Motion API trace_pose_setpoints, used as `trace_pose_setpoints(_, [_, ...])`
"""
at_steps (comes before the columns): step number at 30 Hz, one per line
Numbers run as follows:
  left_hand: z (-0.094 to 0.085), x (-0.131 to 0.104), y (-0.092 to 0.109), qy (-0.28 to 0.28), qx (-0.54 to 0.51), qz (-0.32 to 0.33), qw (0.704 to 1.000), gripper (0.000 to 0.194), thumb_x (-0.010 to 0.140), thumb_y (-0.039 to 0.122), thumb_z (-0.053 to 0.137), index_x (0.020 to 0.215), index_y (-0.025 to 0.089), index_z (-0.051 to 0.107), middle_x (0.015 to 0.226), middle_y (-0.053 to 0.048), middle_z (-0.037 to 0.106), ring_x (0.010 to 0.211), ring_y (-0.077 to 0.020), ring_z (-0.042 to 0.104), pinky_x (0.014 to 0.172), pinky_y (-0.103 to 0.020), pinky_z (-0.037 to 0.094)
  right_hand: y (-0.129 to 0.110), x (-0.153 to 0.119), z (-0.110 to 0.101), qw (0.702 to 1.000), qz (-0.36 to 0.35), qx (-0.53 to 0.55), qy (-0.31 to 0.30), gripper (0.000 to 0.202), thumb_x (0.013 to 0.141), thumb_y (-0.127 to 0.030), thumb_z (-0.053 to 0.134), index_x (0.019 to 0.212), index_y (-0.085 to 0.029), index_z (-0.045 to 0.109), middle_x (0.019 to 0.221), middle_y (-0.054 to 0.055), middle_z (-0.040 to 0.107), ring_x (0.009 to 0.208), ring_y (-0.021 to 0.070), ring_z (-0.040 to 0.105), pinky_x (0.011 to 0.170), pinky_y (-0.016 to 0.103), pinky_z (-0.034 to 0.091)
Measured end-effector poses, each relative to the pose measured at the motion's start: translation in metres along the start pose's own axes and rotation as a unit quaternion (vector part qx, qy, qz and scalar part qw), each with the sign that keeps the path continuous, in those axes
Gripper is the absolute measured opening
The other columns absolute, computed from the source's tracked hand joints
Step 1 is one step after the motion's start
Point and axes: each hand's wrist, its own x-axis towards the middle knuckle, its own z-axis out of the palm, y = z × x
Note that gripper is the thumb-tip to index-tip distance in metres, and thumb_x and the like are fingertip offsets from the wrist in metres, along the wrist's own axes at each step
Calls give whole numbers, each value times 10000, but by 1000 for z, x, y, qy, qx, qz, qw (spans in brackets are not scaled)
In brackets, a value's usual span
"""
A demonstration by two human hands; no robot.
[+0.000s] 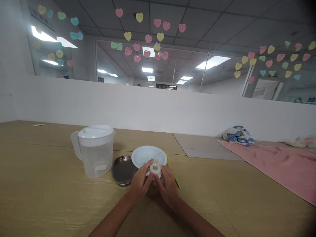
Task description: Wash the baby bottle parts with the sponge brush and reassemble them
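Between my two hands stands a baby bottle point(155, 168) with a white collar and a clear top; its lower body is mostly hidden by my fingers. My left hand point(141, 180) wraps its left side, and my right hand point(168, 184) wraps its right side, thumbs close together at the front. Just behind it is a white shallow bowl point(140, 153) with a thin rod lying across it. A round metal pan point(123, 171) sits left of my left hand. To the right of my right hand, a thin green handle point(177, 182) shows, with something yellow at its far end.
A clear plastic pitcher point(96, 158) with a white lid stands to the left. At the right lie a pink cloth point(278, 164), a grey mat point(204, 148) and a crumpled blue and white cloth point(238, 135). A low white wall point(148, 108) bounds the wooden table point(61, 197).
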Motion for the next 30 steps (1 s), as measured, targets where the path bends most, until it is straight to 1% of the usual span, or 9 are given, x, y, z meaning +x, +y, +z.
trace_pose_setpoints(3, [-2,-2,0,-10,38,26,999,488,903,318,389,1366,188,304,1330,-126,482,1181,-241,493,964,-401,418,3,-3,2,1000,3,13,0,274,902,-339,426,1149,-231,478,1079,68,583,1016,221,514,918,409,373])
trace_pose_setpoints(7, [-4,-1,3,-13,48,23,998,751,860,367,461,1434,168,21,1280,-142,518,1127,-251,535,922,-407,442,9,-7,4,999,22,33,30,410,898,-366,422,1284,-234,393,1200,85,544,1109,236,491,941,412,380])
trace_pose_setpoints(9, [-4,1,5,-15,54,11,998,843,831,400,502,1432,163,-40,1259,-140,533,1118,-258,541,907,-406,450,11,-7,5,998,33,41,41,424,893,-371,431,1292,-232,390,1216,87,539,1123,237,490,940,406,391])
trace_pose_setpoints(10, [-4,2,5,-15,65,9,998,844,820,405,516,1433,166,-14,1257,-140,534,1120,-262,538,905,-408,451,12,-7,4,998,35,45,41,418,893,-368,433,1286,-232,398,1214,86,541,1124,236,492,943,405,393])
trace_pose_setpoints(13, [-3,3,4,-21,112,29,993,747,795,368,542,1409,167,168,1280,-151,512,1148,-276,508,927,-428,435,10,-7,3,997,31,61,31,393,895,-349,433,1271,-236,412,1205,83,548,1115,226,502,941,393,403])
trace_pose_setpoints(17, [2,1,2,-23,135,57,989,674,720,272,568,1333,144,319,1239,-156,532,1124,-281,509,938,-451,426,6,-7,4,995,43,74,51,405,866,-363,484,1243,-223,438,1193,96,556,1096,238,519,911,381,429])
trace_pose_setpoints(22, [6,-1,4,-15,131,65,989,675,685,219,558,1312,136,321,1180,-144,555,1079,-267,526,905,-433,454,2,-6,4,985,105,128,46,418,828,-385,539,1200,-211,464,1123,84,597,1024,224,561,883,356,450])
trace_pose_setpoints(25, [6,0,5,-13,133,72,988,681,690,216,559,1317,146,303,1196,-146,539,1100,-272,513,917,-441,446,0,-3,2,980,112,158,36,384,827,-384,539,1169,-213,504,1096,68,611,994,212,572,863,331,456])
trace_pose_setpoints(30, [4,1,8,-20,140,78,987,694,707,233,564,1334,154,278,1203,-158,529,1105,-290,512,917,-458,441,-4,-1,-1,977,110,175,51,361,817,-406,550,1110,-196,561,1021,62,641,934,211,586,808,316,472])
